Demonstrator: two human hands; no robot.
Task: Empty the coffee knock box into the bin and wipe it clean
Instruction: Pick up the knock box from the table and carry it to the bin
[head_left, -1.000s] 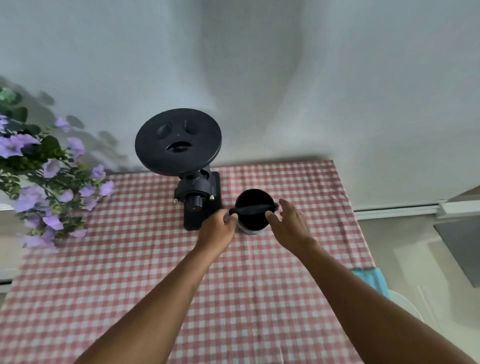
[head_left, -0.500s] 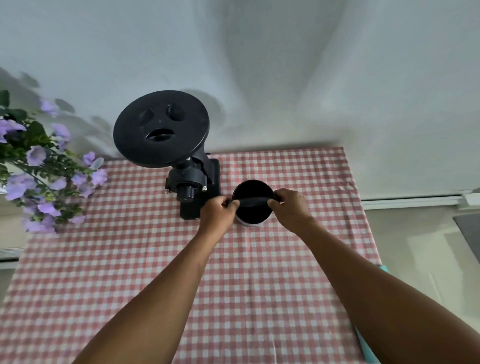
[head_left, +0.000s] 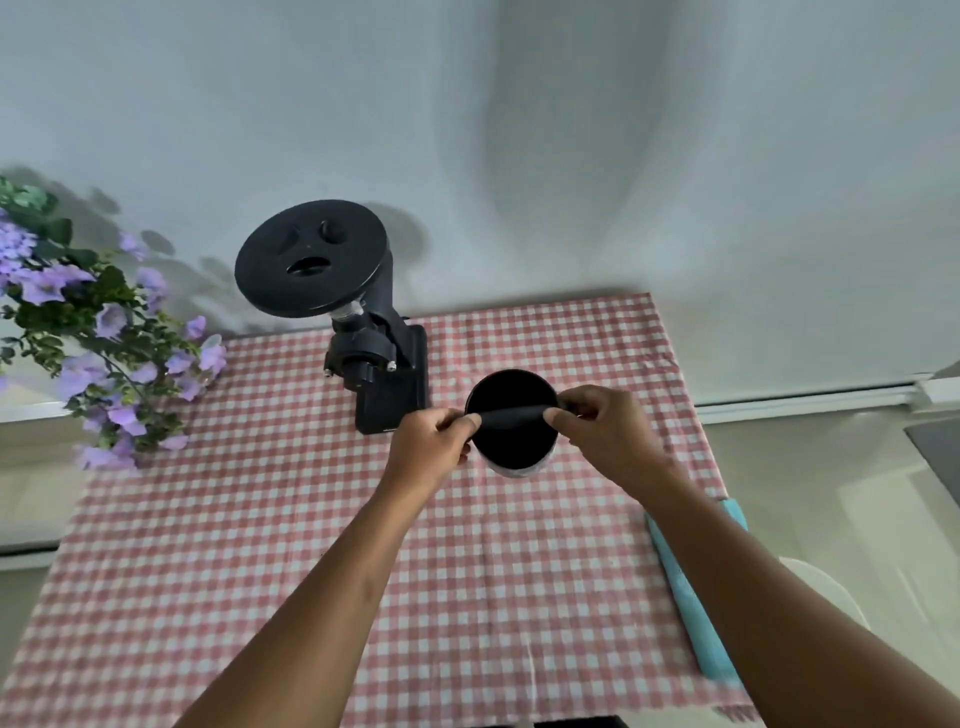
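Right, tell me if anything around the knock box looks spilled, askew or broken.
Nothing stands out. The knock box stands upright on the checked tablecloth, with the left hand and right hand each pinching an end of its knock bar. No grounds show on the cloth. The grinder beside it looks upright.

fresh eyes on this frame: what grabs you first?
Both hands meet at centre: the left hand and right hand each pinch an end of the black bar across the knock box. Behind it stands a black coffee grinder, purple flowers at far left.
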